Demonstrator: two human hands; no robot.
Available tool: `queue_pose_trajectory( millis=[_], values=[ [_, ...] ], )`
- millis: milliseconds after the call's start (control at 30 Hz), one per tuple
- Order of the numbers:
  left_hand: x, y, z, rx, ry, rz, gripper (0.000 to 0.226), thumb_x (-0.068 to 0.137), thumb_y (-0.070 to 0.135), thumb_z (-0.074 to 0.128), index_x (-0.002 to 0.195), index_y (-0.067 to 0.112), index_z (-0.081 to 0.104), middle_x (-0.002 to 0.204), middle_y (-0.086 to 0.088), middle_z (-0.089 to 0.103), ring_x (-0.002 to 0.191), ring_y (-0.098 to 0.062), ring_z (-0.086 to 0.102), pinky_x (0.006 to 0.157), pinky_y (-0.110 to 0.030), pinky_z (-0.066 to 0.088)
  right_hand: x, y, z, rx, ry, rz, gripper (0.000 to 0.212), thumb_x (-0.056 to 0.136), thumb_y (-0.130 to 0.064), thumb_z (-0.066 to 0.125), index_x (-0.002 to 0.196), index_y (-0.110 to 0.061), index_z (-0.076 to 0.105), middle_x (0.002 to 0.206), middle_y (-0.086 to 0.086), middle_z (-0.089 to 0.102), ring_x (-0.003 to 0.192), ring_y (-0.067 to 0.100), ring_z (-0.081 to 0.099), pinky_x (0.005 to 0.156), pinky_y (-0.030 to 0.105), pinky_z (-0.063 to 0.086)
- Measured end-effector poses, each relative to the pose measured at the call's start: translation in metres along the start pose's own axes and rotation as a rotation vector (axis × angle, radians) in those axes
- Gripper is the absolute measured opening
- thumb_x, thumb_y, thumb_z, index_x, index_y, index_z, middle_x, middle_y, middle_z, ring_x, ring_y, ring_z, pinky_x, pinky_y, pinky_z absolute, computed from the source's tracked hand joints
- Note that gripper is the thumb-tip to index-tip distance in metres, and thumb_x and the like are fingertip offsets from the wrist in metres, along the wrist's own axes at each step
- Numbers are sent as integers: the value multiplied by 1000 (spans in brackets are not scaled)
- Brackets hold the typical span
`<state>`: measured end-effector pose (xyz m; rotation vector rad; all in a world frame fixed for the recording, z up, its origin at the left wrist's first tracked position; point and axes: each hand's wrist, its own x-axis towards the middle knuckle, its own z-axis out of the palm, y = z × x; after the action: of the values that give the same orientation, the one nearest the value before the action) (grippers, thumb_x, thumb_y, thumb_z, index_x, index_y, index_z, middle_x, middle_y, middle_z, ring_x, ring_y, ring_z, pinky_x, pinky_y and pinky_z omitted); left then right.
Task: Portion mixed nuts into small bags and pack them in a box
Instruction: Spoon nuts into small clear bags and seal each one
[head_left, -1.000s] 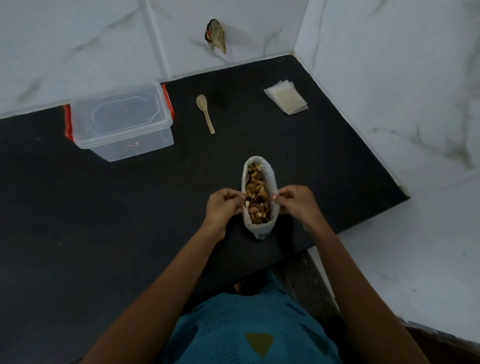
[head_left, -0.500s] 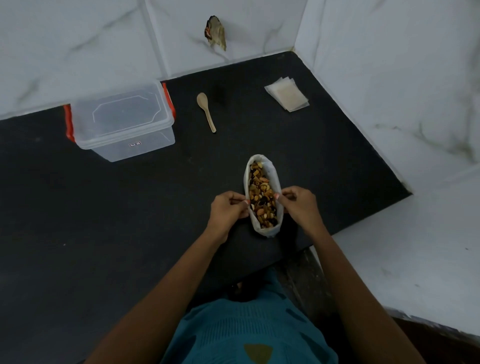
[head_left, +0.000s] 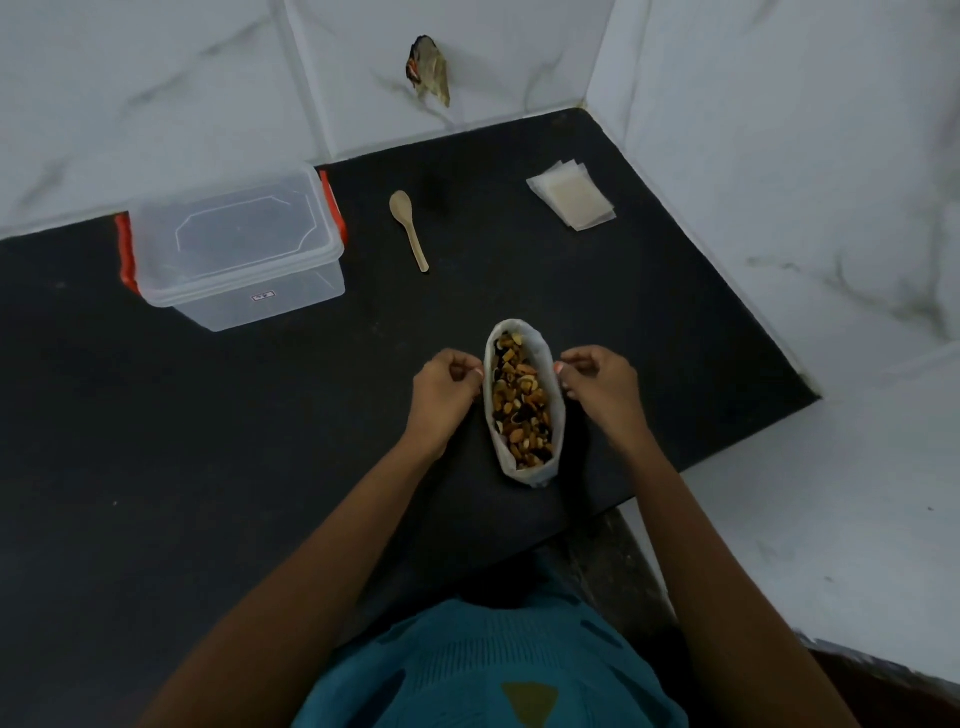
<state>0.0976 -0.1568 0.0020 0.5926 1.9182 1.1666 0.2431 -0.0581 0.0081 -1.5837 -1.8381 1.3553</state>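
Note:
A white bag (head_left: 531, 474) full of mixed nuts (head_left: 522, 405) stands open on the black counter (head_left: 260, 467) in front of me. My left hand (head_left: 444, 387) pinches the bag's left rim with curled fingers. My right hand (head_left: 602, 382) pinches the right rim, so the mouth is spread wide between them. A clear plastic box (head_left: 234, 249) with red clips and its lid on sits at the back left. A stack of small flat empty bags (head_left: 571, 195) lies at the back right. A wooden spoon (head_left: 410, 228) lies between the box and the stack.
White marble-tiled walls close the counter at the back and on the right (head_left: 779, 208). A small dark scrap (head_left: 428, 75) sticks to the back wall. The counter's front edge steps back at the right, near the bag.
Both hands have drawn apart along the bag's sides, and its mouth is wider than before. The bag has stayed on the counter in about the same place.

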Motion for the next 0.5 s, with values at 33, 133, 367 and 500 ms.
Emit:
queue_pose_trajectory(
  millis=[33,133,367,500],
  values=[
    [5,5,1,13,21,24,9,91,12,54,89,20,57,91,1,60,90,-15,60,82,-30,52,6,-3,-1,-3,2,-14,16,86,-11,61,102,-11,62,94,0,61,88,13,60,83,31,52],
    [27,26,7,25,72,81,8,90,10,54,93,17,58,93,1,60,91,-15,60,83,-30,51,32,-14,-6,-34,-16,-64,11,86,-9,60,96,-11,63,92,1,62,84,12,59,81,29,52],
    [99,74,42,70,98,124,7,87,6,55,88,12,58,95,-12,64,85,-19,59,81,-33,52,115,-37,-17,-160,32,-171,14,85,-5,60,97,-4,67,96,7,65,83,10,56,75,18,45],
    [144,98,71,61,117,89,8,85,4,56,90,6,62,98,-16,66,92,-28,63,85,-39,53,169,-50,-26,-178,108,-185,17,84,-2,59,99,1,67,100,15,67,91,16,60,71,9,35]
  ],
)
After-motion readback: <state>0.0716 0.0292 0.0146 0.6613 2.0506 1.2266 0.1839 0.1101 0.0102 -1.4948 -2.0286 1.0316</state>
